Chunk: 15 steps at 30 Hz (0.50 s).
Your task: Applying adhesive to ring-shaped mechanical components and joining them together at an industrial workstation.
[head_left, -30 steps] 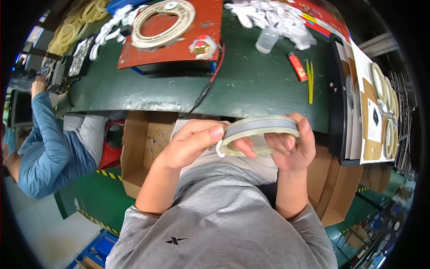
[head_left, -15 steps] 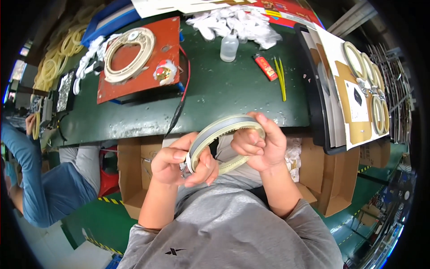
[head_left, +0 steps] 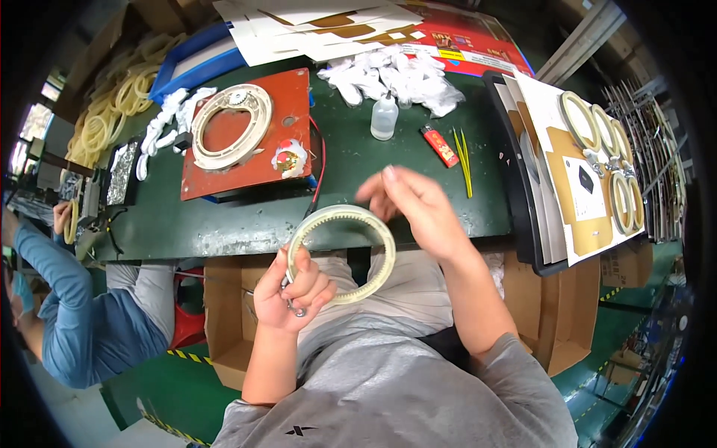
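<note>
My left hand point(head_left: 293, 290) grips a cream toothed plastic ring point(head_left: 382, 254) by its left side, along with a small metal piece, and holds it upright over my lap at the near edge of the green table point(head_left: 224, 224). Above the ring's top right is my right hand point(head_left: 414, 205), with its fingers spread and nothing in it, off the ring. On the table to the upper left, a red board point(head_left: 246, 160) carries another cream ring point(head_left: 231, 134).
A small plastic bottle point(head_left: 384, 116), a red lighter point(head_left: 442, 145) and yellow sticks point(head_left: 463, 153) lie on the table. White cloths point(head_left: 396, 75) are behind them. A tray on the right holds cards with rings point(head_left: 597, 142). A person in blue point(head_left: 67, 313) sits at left. Cardboard boxes point(head_left: 224, 313) stand under the table.
My right hand has let go of the ring and lifted off to the upper right. The left hand now holds the ring alone, turned more face-on.
</note>
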Tool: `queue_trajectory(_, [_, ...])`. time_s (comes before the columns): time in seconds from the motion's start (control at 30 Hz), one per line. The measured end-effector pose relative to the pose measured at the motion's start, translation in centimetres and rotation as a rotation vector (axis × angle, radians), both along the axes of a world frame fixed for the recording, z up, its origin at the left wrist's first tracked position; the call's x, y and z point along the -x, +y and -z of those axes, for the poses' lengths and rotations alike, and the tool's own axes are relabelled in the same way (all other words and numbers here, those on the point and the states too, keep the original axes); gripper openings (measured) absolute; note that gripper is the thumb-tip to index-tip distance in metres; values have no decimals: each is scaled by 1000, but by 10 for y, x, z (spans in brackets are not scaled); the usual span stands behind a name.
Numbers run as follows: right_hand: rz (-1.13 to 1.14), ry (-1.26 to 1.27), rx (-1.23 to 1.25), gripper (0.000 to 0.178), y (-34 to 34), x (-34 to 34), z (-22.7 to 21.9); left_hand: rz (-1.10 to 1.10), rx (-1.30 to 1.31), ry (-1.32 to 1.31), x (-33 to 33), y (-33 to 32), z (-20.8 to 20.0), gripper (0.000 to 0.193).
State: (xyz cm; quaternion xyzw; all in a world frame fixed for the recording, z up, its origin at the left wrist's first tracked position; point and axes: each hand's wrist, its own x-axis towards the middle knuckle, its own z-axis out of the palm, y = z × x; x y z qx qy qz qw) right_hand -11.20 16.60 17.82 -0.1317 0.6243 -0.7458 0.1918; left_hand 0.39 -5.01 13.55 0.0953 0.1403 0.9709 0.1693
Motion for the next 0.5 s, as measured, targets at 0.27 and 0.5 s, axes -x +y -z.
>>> queue_trajectory(0.27, [681,861,-665,47,-12,79,18,-108,-70,-219,-1,12,-3,41])
queue_trajectory(0.5, [586,707,-541,52,-13,78,27,-153,9,-335,18,30,0,35])
